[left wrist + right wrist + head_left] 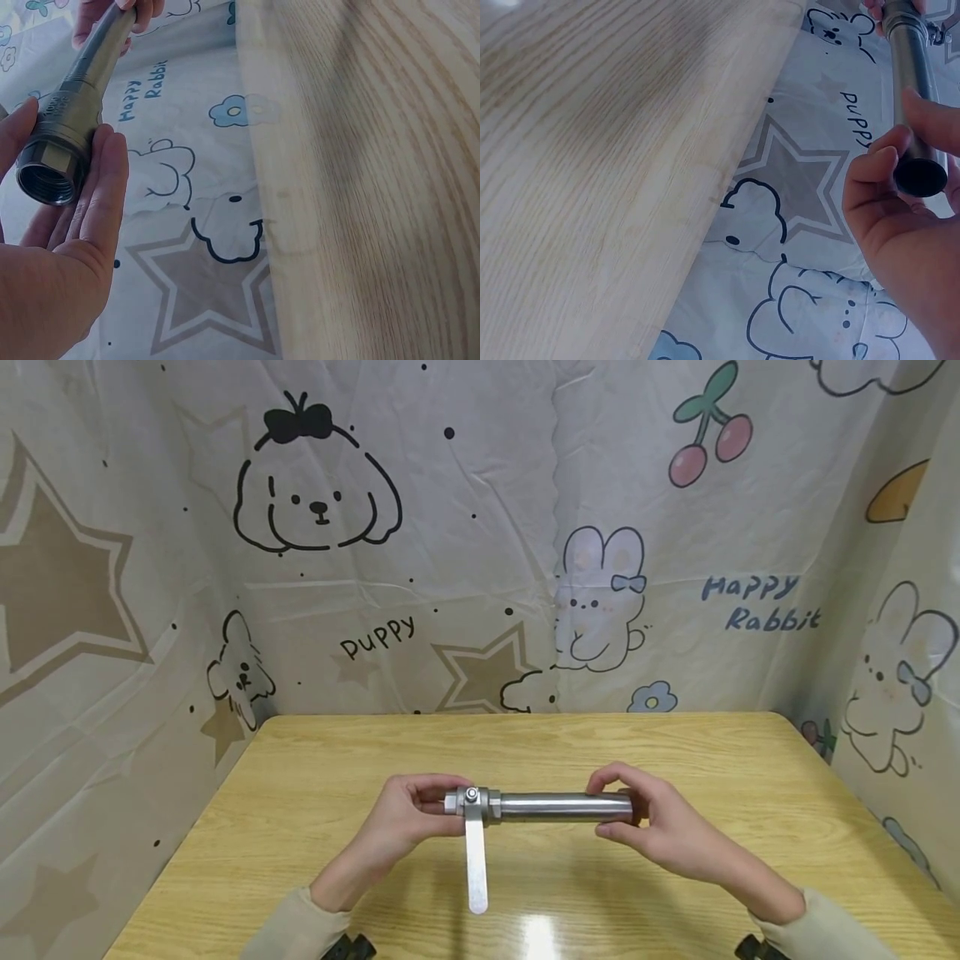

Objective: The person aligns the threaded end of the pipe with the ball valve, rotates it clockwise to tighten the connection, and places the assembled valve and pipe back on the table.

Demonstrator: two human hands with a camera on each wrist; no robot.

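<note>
A metal ball valve point(483, 804) with a long flat lever handle point(476, 868) is joined to a shiny steel pipe point(562, 807), both held level above the table. My left hand point(397, 822) grips the valve body, thumb on the near side and fingers on the far side. The valve's open threaded end point(51, 180) faces the left wrist camera. At the pipe's other end, my right hand point(663, 822) pinches it between thumb and fingers. In the right wrist view the dark round pipe end point(921, 177) shows among the fingers. The lever points toward me.
The wood-grain table point(360, 752) stretches beneath both hands. Behind and on both sides hangs a pale cloth point(465, 560) printed with cartoon animals and stars. Dark wrist straps point(348, 947) show at the sleeves.
</note>
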